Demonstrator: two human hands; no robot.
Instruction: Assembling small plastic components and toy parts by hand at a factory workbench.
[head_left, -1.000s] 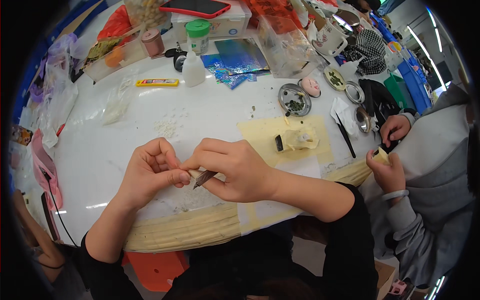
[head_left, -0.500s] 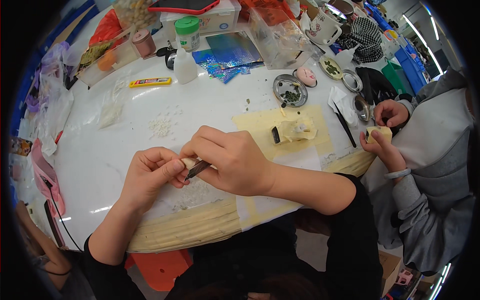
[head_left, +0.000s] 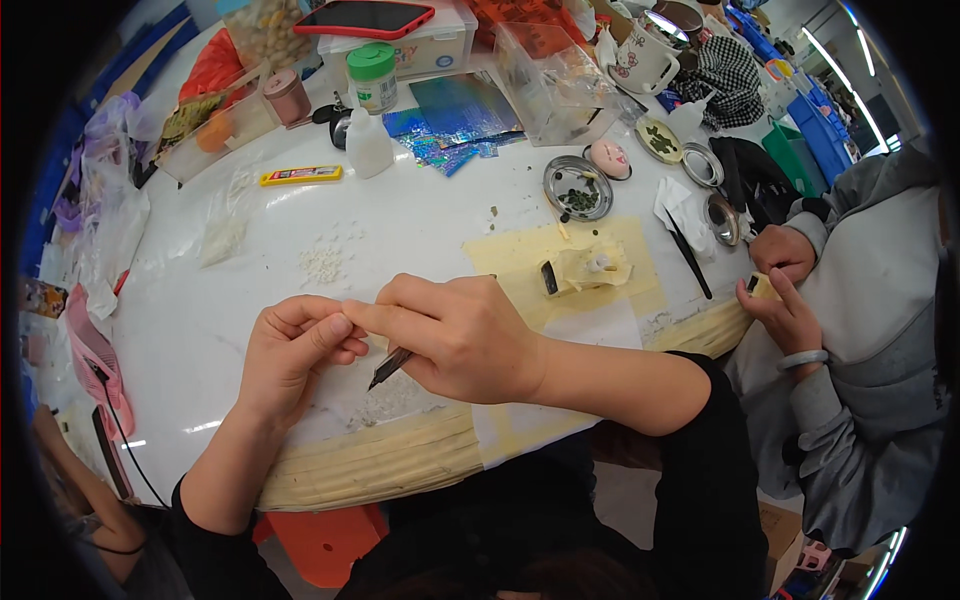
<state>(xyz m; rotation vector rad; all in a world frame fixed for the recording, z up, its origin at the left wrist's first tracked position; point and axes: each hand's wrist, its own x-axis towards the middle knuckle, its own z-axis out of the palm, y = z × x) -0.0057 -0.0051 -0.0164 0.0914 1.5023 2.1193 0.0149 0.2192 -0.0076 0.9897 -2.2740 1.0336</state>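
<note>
My left hand (head_left: pixel 290 350) is closed in a pinch above the near part of the table, and whatever its fingertips hold is hidden. Against them rest the thumb and forefinger of my right hand (head_left: pixel 455 335). That right hand also grips a dark, flat, pointed tool (head_left: pixel 390 368), whose tip slants down to the left; its exact kind is unclear. Just beyond my hands lies a scatter of small white pieces (head_left: pixel 322 264). To the right, a cream-coloured block with a dark end (head_left: pixel 585 270) sits on a yellow sheet (head_left: pixel 500 250).
A steel dish (head_left: pixel 578 188) holds dark green bits, with black tweezers (head_left: pixel 688 250) farther right. A white squeeze bottle (head_left: pixel 369 145), a yellow case (head_left: pixel 301 175) and shiny blue sheets (head_left: pixel 465 105) lie at the back. A co-worker's hands (head_left: pixel 785 290) hold a small pale block.
My fingertips have come together, covering the pale piece that showed between them. The dark tool's tip now points lower, away from it. The co-worker's block has turned.
</note>
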